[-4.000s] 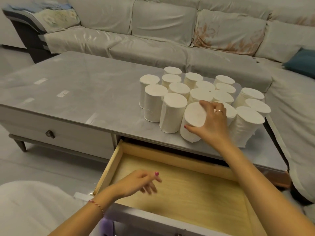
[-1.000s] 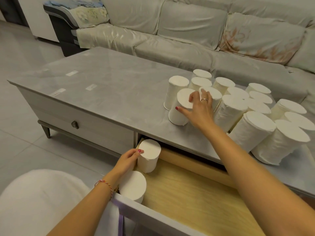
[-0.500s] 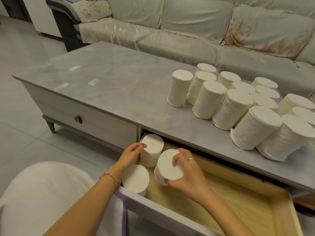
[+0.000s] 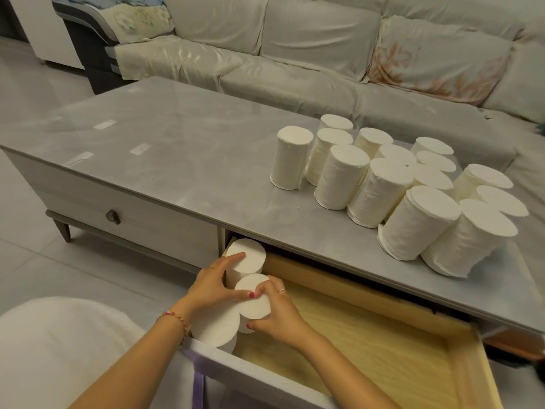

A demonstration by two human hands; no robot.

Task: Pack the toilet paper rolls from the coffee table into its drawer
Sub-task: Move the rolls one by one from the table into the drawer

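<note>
The right hand (image 4: 277,314) grips the middle toilet paper roll (image 4: 254,301) in the drawer (image 4: 383,346); the left hand (image 4: 213,283) presses its neighbour (image 4: 246,258). These rolls seem light and soft, so hold the sides gently.

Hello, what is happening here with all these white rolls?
A person is packing toilet paper rolls into the open drawer of the coffee table. Three rolls stand along the drawer's left side. The right hand grips the middle roll, and the left hand rests against the back roll. Many more rolls wait on the table top.
</note>
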